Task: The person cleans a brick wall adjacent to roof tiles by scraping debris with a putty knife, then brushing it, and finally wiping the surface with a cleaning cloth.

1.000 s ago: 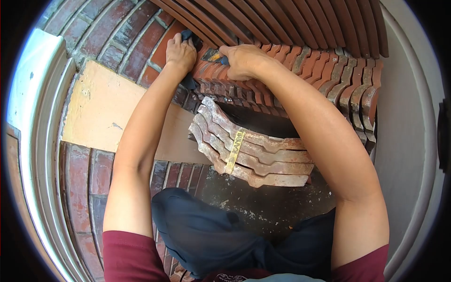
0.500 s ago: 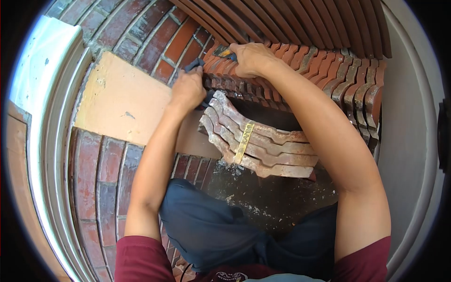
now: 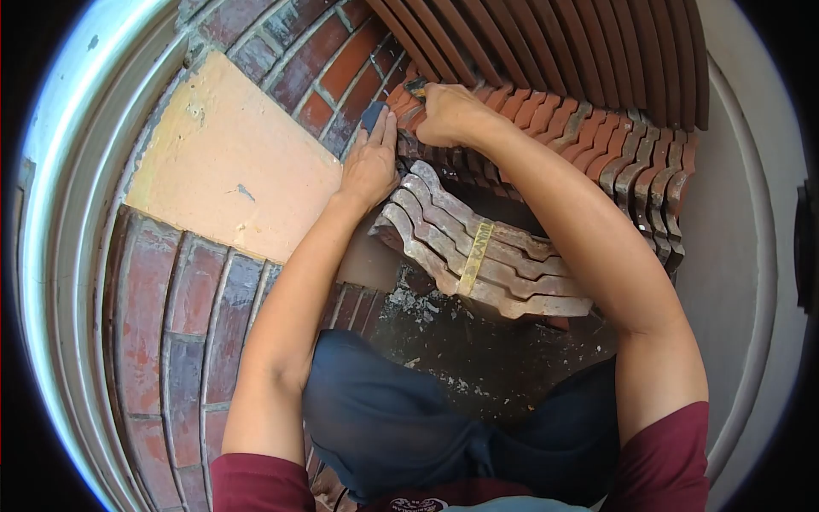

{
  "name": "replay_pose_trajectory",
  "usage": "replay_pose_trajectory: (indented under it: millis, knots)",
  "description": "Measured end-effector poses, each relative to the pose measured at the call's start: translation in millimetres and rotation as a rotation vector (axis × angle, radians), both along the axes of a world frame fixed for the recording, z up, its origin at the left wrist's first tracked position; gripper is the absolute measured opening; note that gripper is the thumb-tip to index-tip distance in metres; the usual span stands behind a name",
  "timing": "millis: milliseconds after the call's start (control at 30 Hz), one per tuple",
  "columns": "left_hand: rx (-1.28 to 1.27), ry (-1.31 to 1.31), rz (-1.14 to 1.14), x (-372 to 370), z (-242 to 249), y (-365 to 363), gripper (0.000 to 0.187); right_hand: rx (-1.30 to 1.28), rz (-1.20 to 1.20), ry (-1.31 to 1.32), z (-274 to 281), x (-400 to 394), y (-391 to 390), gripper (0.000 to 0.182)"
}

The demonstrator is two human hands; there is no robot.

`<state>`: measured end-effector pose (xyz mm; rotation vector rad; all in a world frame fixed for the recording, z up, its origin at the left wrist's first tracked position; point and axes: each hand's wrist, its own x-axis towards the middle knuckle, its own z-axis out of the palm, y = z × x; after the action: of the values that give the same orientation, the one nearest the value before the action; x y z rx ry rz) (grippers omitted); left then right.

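My right hand (image 3: 448, 115) is closed round a small tool (image 3: 416, 86) with a dark and yellow part showing, over the left end of the row of orange roof tiles (image 3: 546, 115). Beside it, my left hand (image 3: 372, 166) rests at the tiles' left end, its fingers stretched upward against a dark blue cloth-like piece (image 3: 372, 114). My left palm is hidden. Below both hands lies a stack of worn, pale tiles (image 3: 520, 264) with a yellow marked strip (image 3: 476, 256) across it.
Brown ridged panels (image 3: 554, 51) stand behind the tile row. On the left is a brick wall (image 3: 200, 290) with a smooth peach patch (image 3: 230, 171). A grey wall (image 3: 742, 256) curves down the right. Debris lies on the dark floor (image 3: 461, 367).
The view has shifted, so the tiles appear farther right. My left hand's fingers have straightened beside the dark blue piece. My right hand stays closed near the tile row's left end.
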<state>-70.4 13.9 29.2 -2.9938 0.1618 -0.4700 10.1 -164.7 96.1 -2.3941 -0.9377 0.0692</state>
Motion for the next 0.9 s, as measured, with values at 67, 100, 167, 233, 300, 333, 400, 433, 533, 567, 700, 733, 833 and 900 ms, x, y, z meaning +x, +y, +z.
replay_pose_trajectory:
  millis: [67, 100, 167, 233, 300, 333, 400, 433, 533, 567, 700, 733, 833, 900]
  knots:
    - [-0.033, -0.005, -0.015, -1, -2, 3, 0.074, -0.063, -0.012, -0.067, 1, -7, 4, 0.038]
    - [-0.044, -0.002, -0.017, -1, -2, 3, 0.073, -0.096, -0.017, -0.099, 3, -12, 5, 0.037]
    - [-0.049, -0.009, -0.02, -1, -1, 5, 0.073, -0.231, 0.015, -0.21, 9, -20, 4, 0.036]
    - [-0.047, -0.02, -0.025, -1, -4, 6, 0.071, -0.315, 0.011, -0.257, 3, -22, 6, 0.036]
    - [-0.06, -0.018, -0.027, 0, -4, 8, 0.069, -0.341, -0.04, -0.248, -9, -21, 12, 0.035]
    - [-0.068, -0.015, -0.029, 0, -5, 9, 0.068, -0.383, -0.055, -0.246, -13, -21, 10, 0.038]
    - [-0.069, -0.01, -0.029, 0, -5, 9, 0.064, -0.409, -0.049, -0.273, -12, -20, 3, 0.045]
    - [-0.071, -0.008, -0.029, 0, -5, 9, 0.063, -0.424, -0.046, -0.288, -8, -20, -2, 0.049]
    - [-0.095, -0.001, -0.025, -3, -2, 6, 0.061, -0.394, -0.033, -0.386, 9, -28, -18, 0.039]
    - [-0.098, -0.008, -0.022, -3, -3, 6, 0.06, -0.374, -0.013, -0.437, 14, -30, -23, 0.037]
    - [-0.089, -0.021, -0.001, -1, -4, 4, 0.07, -0.243, 0.031, -0.281, 27, -27, -18, 0.035]
    - [-0.081, -0.016, 0.008, -1, -3, 3, 0.076, -0.159, 0.004, -0.333, 21, -27, -15, 0.033]
    - [-0.088, 0.004, 0.015, -2, -3, 3, 0.077, -0.091, 0.042, -0.326, 25, -31, -12, 0.03]
    - [-0.095, -0.024, -0.005, 0, -5, 5, 0.066, 0.023, 0.031, -0.345, 27, -31, -4, 0.026]
